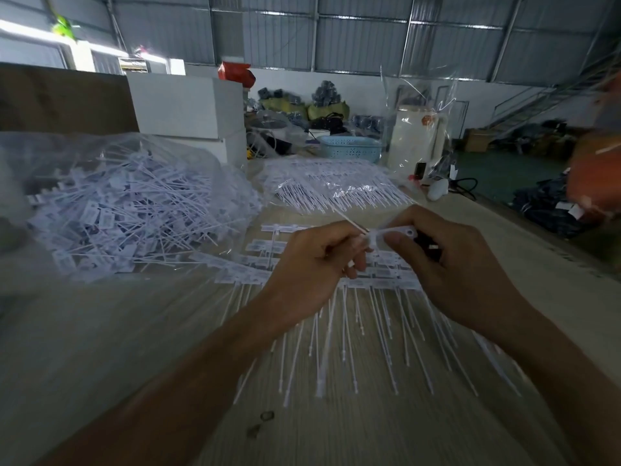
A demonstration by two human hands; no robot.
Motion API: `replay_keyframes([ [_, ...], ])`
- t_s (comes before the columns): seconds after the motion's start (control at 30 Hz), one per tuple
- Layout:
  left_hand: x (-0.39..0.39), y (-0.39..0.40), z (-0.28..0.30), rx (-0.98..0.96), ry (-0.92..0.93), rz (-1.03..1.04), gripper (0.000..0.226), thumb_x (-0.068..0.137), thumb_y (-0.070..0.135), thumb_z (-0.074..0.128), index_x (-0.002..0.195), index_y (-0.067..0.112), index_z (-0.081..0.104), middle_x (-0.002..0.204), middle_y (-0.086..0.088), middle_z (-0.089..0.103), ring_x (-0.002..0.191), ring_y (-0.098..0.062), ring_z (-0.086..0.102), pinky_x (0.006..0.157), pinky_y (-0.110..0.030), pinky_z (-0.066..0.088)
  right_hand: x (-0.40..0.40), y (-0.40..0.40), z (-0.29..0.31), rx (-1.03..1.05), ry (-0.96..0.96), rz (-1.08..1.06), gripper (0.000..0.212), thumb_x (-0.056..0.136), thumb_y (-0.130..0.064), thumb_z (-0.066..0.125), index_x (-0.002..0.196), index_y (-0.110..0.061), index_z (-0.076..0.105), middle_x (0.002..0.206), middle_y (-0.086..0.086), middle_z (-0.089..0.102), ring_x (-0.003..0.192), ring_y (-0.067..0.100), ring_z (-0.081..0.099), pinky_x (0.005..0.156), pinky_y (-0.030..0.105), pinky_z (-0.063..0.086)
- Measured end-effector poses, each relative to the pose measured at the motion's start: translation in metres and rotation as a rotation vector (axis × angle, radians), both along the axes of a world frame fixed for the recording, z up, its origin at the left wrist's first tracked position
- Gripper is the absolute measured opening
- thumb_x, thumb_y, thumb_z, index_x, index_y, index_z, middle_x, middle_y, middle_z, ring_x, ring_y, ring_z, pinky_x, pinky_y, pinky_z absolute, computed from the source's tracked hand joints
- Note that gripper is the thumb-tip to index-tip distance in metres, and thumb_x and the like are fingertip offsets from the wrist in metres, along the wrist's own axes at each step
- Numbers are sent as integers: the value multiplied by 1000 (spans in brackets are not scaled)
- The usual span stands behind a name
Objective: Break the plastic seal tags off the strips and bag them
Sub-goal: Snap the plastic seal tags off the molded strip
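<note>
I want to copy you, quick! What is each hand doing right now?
Left hand: closed, pinching a white seal tag.
Right hand: closed, pinching the same tag at its flat end.

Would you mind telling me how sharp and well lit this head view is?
Head view: dim indoors, glare at the upper-left window; wide-angle bending at the edges; motion blur smears the loose-tag bag; both hands' grip, left hand and right hand, on the seal tag stays fairly sharp.
</note>
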State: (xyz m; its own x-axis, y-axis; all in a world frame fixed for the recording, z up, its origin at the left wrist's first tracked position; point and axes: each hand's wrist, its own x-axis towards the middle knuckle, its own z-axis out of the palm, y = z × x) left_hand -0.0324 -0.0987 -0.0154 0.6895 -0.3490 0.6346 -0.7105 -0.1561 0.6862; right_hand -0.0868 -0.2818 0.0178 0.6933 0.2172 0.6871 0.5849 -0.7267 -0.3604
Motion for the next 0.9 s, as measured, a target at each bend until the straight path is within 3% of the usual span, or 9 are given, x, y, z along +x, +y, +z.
replay_keyframes([
  [0.17, -5, -1, 5, 68, -37, -47, 17, 98, 13, 57, 97, 17, 73, 81, 8, 67, 72, -11, 66, 70, -29, 53, 7, -8, -1, 89, 87, -83, 17, 100, -31, 49, 90, -22, 60, 65, -7, 59, 56, 8, 60, 51, 28, 47],
  [0.23, -9, 1, 4, 123, -87, -58, 15, 97, 13, 59, 102, 18, 73, 85, 9, 69, 76, -8, 66, 71, -26, 54, 13, -20, 4, 337, 108, -138, 16, 102, -29, 48, 91, -23, 57, 60, -8, 56, 42, 5, 53, 40, 20, 41],
  [0.3, -11, 1, 2, 169, -181, -2, 14, 94, 18, 65, 106, 19, 73, 93, 10, 73, 83, -2, 67, 74, -12, 49, 14, -35, 7, 561, 158, -138, 14, 103, -24, 50, 91, -21, 58, 53, -9, 51, 38, 6, 42, 37, 17, 35],
  [0.37, -11, 0, 2, 153, -192, 85, 16, 90, 22, 71, 106, 21, 72, 95, 14, 72, 87, 3, 65, 75, -5, 44, 16, -36, 2, 516, 306, -95, 10, 102, -23, 52, 97, -25, 60, 51, -13, 52, 39, 0, 40, 37, 16, 32],
  [0.47, -9, -3, 2, 131, -196, 202, 21, 85, 25, 76, 103, 23, 65, 89, 16, 69, 85, 2, 64, 70, -11, 47, 22, -11, -13, 501, 499, 118, 13, 104, -21, 49, 102, -26, 61, 49, -8, 47, 36, 5, 33, 37, 15, 26],
  [0.57, -10, -6, 3, 109, -290, 290, 17, 85, 22, 75, 95, 21, 60, 85, 12, 65, 77, -5, 61, 63, -22, 46, 21, 10, -19, 623, 610, 188, 30, 104, -44, 44, 93, -28, 67, 53, -4, 52, 38, 8, 35, 41, 16, 26],
  [0.7, -10, -7, 5, 89, -337, 312, 13, 85, 17, 75, 87, 15, 62, 81, 7, 61, 73, -8, 57, 62, -26, 43, 16, 16, -19, 671, 705, 117, 54, 82, -80, 45, 84, -34, 72, 60, -5, 62, 44, 11, 46, 41, 17, 31],
  [0.8, -9, -6, 5, 68, -330, 230, 10, 87, 16, 74, 91, 14, 65, 85, 7, 63, 78, -7, 60, 67, -23, 46, 15, 17, -21, 596, 599, 166, 43, 89, -66, 55, 85, -24, 65, 58, -6, 53, 45, 11, 42, 40, 19, 29],
  [0.9, -5, 2, 5, 157, -272, 159, 23, 91, 14, 68, 113, 17, 67, 104, 7, 68, 95, -3, 63, 81, -17, 49, 14, 15, -18, 712, 607, 199, 31, 99, -41, 56, 72, -27, 62, 54, -6, 43, 42, 9, 34, 41, 19, 27],
])
